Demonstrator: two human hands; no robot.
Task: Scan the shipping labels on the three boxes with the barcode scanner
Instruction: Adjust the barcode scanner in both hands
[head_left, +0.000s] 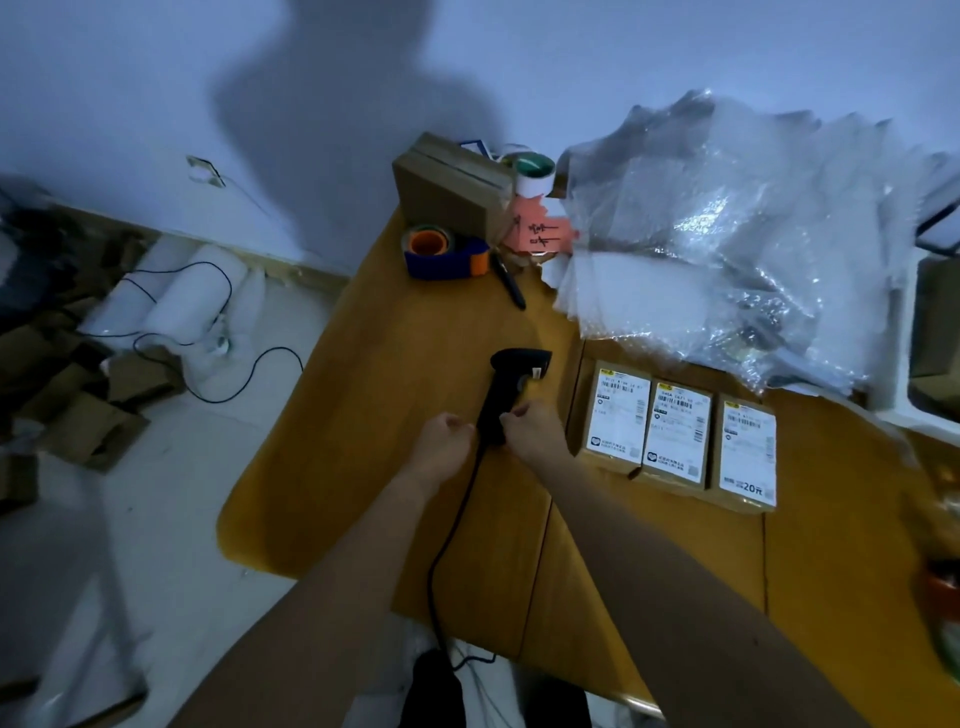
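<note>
A black barcode scanner (511, 382) lies on the yellow-brown table (395, 364), its cable trailing toward me. My right hand (535, 426) grips the scanner's handle at its lower end. My left hand (447, 434) is curled just left of the handle, touching or nearly touching it; I cannot tell which. Three small cardboard boxes sit side by side to the right, each topped with a white shipping label: the left box (618, 415), the middle box (678, 434) and the right box (748, 452).
A tape dispenser (444, 252) with an orange roll, a black pen (511, 286), brown cartons (449, 184) and a pink note (543, 231) sit at the table's far end. A heap of bubble wrap (727, 239) covers the far right. Cardboard scraps (67, 384) and cables litter the floor at left.
</note>
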